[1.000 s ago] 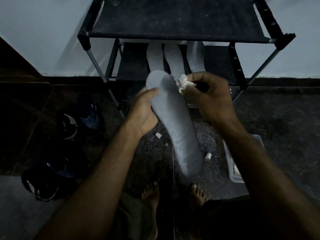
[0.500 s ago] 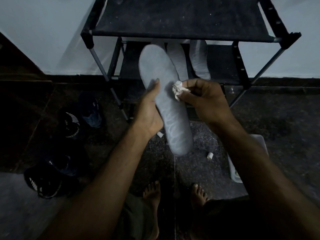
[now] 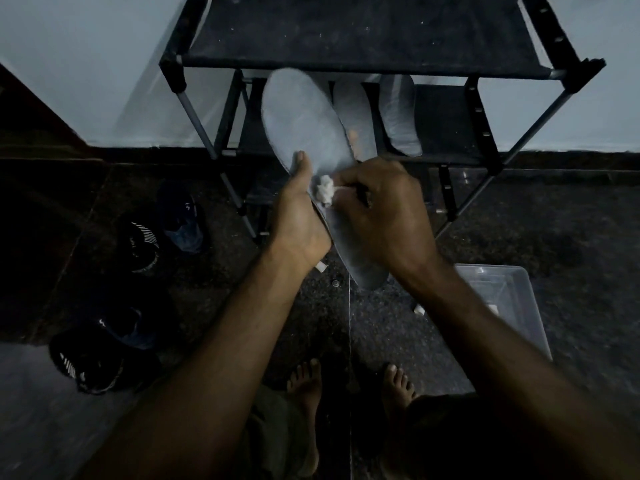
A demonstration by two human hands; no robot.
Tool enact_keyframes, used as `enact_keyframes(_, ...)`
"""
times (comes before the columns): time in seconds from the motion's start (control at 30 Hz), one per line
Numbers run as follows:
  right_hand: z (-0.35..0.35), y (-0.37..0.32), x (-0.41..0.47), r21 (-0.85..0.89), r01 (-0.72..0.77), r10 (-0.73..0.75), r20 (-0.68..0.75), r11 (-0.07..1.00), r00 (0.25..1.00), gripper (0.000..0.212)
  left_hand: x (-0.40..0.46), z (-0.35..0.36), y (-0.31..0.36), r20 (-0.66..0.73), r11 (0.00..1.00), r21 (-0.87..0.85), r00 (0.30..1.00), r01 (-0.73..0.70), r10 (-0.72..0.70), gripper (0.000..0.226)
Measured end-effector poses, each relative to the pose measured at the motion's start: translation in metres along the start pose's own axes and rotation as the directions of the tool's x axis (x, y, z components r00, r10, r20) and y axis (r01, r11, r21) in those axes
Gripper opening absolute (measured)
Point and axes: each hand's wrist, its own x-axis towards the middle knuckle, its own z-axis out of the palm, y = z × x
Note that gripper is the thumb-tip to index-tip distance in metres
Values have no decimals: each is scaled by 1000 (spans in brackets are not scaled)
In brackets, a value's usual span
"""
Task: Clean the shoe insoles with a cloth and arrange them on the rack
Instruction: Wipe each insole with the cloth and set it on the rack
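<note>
Insole is being held up over the floor, between the person and the rack, heel end pointing down toward the bare feet, toe end reaching up in front of the rack's top shelf edge. Left hand is gripping the insole along its left edge, thumb lying across the grey face. Right hand is pinching a small wad of white cloth and pressing it against the insole's middle, right beside the left thumb. Clear plastic tub is sitting on the floor under the right forearm. Dark shoes are lying on the floor toward the left. Farther back, two more insoles are resting side by side on the rack's lower shelf, partly hidden behind the held one.
</note>
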Motion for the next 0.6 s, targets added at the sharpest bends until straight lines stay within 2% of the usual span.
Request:
enact_keyframes(0.07,4,1,4,-57,48,-48,4,997,999,11,-2,2,-1,12,1000,-3,1000,24,-24,61)
enact_keyframes(0.2,-3,19,15,-98,2,-12,-105,995,994,17,-3,4,2,75,1000,-14,997,21,-20,62)
enact_keyframes(0.3,-2,7,1,-88,15,-19,-43,996,999,19,-1,2,6,14,999,-43,1000,-4,4,62)
enact_keyframes(0.4,6,-16,-10,-102,47,-43,40,994,998,13,-2,-1,5,-68,1000,12,998,4,-3,58)
enact_keyframes(0.6,-1,10,9,-107,-25,19,-54,994,998,15,-1,2,6,1,999,-42,1000,-7,7,61)
